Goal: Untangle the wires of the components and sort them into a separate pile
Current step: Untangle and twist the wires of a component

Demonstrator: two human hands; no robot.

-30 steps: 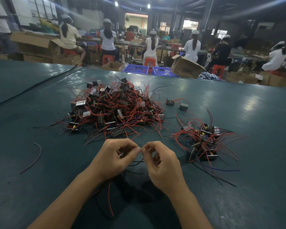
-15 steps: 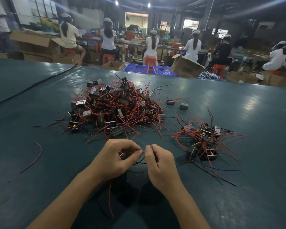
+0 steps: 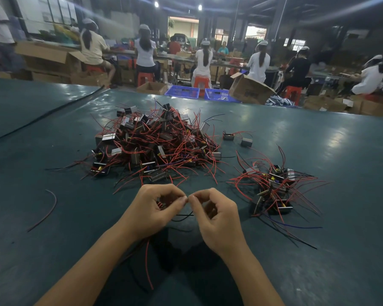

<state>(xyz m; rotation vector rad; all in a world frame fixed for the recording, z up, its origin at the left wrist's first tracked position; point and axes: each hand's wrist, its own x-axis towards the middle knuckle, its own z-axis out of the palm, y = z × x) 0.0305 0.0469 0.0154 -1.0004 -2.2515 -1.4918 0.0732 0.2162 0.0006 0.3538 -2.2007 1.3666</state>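
Note:
A big tangled pile (image 3: 155,144) of small boxy components with red and black wires lies on the green table (image 3: 318,151), ahead and left of centre. A smaller pile (image 3: 274,186) lies to the right. My left hand (image 3: 155,208) is closed around one component, mostly hidden in the palm, with its red wire (image 3: 148,263) hanging below my wrist. My right hand (image 3: 217,217) pinches a thin black wire (image 3: 184,216) of that component. The thumbs and forefingers of both hands meet tip to tip just in front of the big pile.
Two single components (image 3: 228,136) (image 3: 246,142) lie between the piles at the back. A loose dark red wire (image 3: 47,210) lies on the table at the left. Beyond the far edge stand blue crates (image 3: 182,92), cardboard boxes (image 3: 250,89) and seated people at benches.
My hands have come together so the fingertips touch, after the right hand had dropped slightly apart half a second ago. The piles have not moved.

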